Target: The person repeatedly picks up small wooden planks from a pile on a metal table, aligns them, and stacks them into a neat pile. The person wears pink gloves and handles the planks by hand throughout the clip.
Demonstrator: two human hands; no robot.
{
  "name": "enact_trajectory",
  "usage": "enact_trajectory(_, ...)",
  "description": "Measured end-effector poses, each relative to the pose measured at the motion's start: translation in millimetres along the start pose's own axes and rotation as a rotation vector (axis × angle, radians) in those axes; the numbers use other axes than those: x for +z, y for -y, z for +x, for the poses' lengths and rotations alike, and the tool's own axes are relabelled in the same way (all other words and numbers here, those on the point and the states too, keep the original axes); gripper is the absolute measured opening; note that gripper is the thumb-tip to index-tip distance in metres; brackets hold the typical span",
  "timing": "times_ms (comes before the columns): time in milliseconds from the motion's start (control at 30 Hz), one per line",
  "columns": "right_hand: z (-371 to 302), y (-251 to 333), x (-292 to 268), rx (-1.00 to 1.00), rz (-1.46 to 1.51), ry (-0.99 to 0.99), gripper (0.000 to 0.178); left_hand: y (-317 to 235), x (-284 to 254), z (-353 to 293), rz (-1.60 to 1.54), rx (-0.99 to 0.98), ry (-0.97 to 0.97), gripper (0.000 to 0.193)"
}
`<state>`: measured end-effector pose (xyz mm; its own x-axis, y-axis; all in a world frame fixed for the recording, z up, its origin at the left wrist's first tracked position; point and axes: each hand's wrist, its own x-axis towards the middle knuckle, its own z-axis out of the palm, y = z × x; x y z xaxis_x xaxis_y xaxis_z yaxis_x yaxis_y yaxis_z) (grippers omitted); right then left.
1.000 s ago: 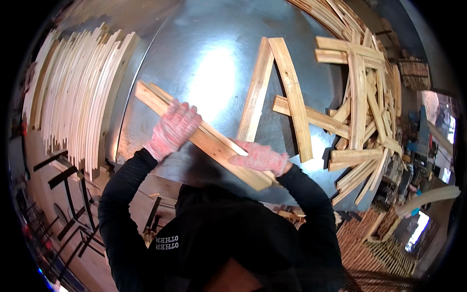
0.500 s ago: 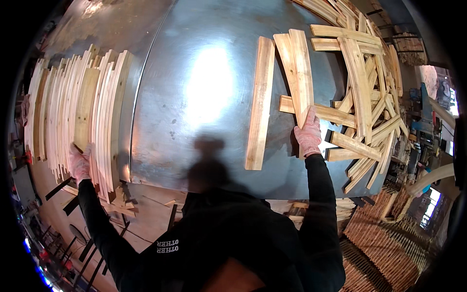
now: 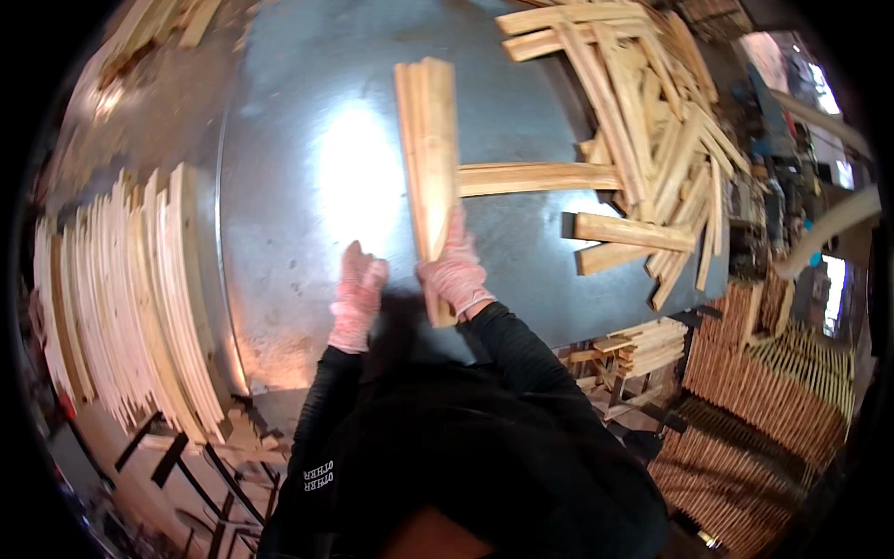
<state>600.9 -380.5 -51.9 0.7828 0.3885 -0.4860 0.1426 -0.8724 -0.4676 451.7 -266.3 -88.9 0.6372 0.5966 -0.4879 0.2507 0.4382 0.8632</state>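
My right hand (image 3: pixel 456 270), in a pink-and-white knit glove, grips a small bundle of wooden slats (image 3: pixel 428 158) near its lower end. The slats lie nearly side by side, pointing away from me over the grey metal table (image 3: pixel 298 233). My left hand (image 3: pixel 358 298), gloved alike, is raised just left of the bundle, thumb and fingers apart, with nothing in it. Right of the bundle, a single slat (image 3: pixel 540 177) lies crosswise, its left end meeting or passing behind the bundle; which one I cannot tell.
A loose pile of slats (image 3: pixel 643 121) covers the table's right side. At the left, a row of slats (image 3: pixel 121 298) lies side by side. More boards (image 3: pixel 158 37) lie at the far left. Stacked slats (image 3: pixel 764 391) stand at the lower right, beyond the table's edge.
My right hand has moved left and gathered the separate slats into one bundle. My left hand has left the row of slats at the left and come to the middle. The view has shifted.
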Motion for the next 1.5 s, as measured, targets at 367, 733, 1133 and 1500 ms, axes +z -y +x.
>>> enact_trajectory(367, 44.9, -233.6, -239.0, -0.341, -0.796, -0.06, 0.102, 12.8, 69.0, -2.7, 0.018, -0.159, 0.021, 0.054)
enact_trajectory(733, 83.3, -306.7, -325.4, -0.582, -0.788, 0.238, 0.089, 46.8, 124.4, -10.5, 0.009, 0.007, -0.274, 0.034)
enact_trajectory(1133, 144.2, -10.8, -127.2, -0.465, 0.05, 0.159, 0.085, 33.1, 140.9, -20.4, 0.214, -0.143, -0.499, 0.054)
enact_trajectory(1500, 90.7, 5.1, -58.6, -0.485, 1.031, 0.534, 0.084, 29.5, 71.5, -24.1, 0.066, -0.157, -0.476, 0.082)
